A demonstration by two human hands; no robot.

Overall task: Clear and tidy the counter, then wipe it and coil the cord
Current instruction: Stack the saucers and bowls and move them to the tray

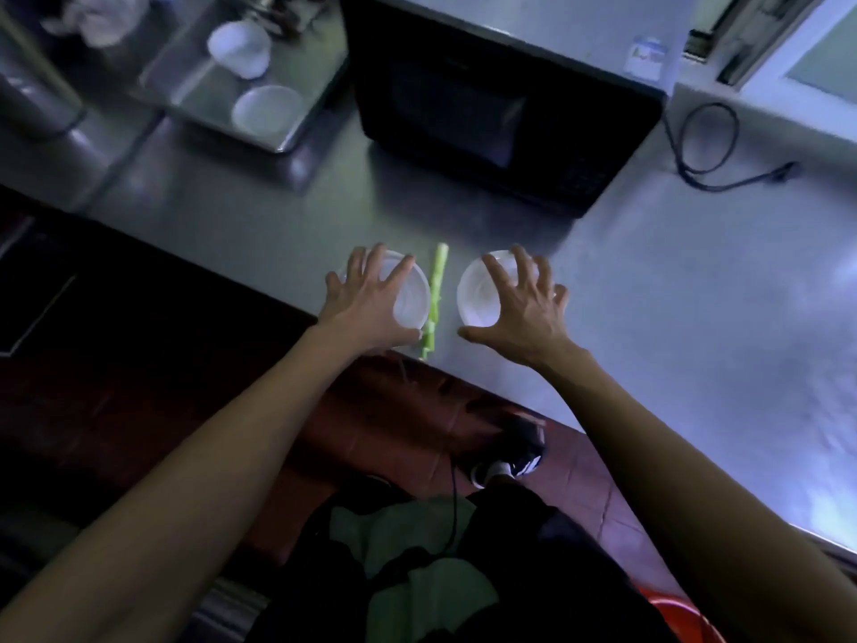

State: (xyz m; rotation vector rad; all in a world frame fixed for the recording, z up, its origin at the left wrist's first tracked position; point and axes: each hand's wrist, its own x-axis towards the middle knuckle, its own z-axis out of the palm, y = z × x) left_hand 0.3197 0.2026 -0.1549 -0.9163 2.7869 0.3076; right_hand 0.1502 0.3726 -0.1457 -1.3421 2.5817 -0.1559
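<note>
Two white bowls stand near the front edge of the steel counter. My left hand arches over the left bowl, with fingertips on its far rim and the thumb at its near rim. In the same way my right hand spans the right bowl. A green vegetable stalk lies on the counter between the two bowls. At the right, behind my right hand, a black power cord lies in a loose loop with its plug on the counter.
A black microwave stands right behind the bowls. At the back left, a steel tray holds two more white bowls. A small clear jar sits at the back right. A red basin is on the floor.
</note>
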